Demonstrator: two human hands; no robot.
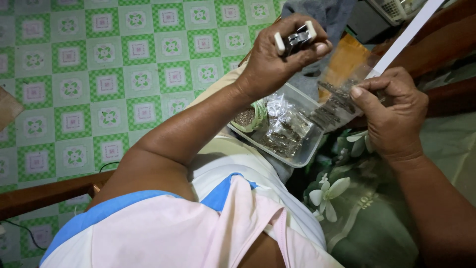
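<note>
My left hand (277, 57) is raised and closed around a small stapler (296, 38) with white ends. My right hand (391, 111) pinches a clear plastic bag (342, 92) holding dark small pieces, with a white strip (411, 32) rising from its top. Both hands hover above a clear plastic tray (302, 158) on my lap, filled with small clear packets (282, 126) of dark bits and a round bundle (246, 117).
Green and white patterned floor tiles (99, 74) spread to the left. A wooden rail (44, 196) runs along the lower left. Green floral fabric (357, 208) covers the seat on the right. Grey cloth (322, 12) and a white basket (391, 7) lie beyond.
</note>
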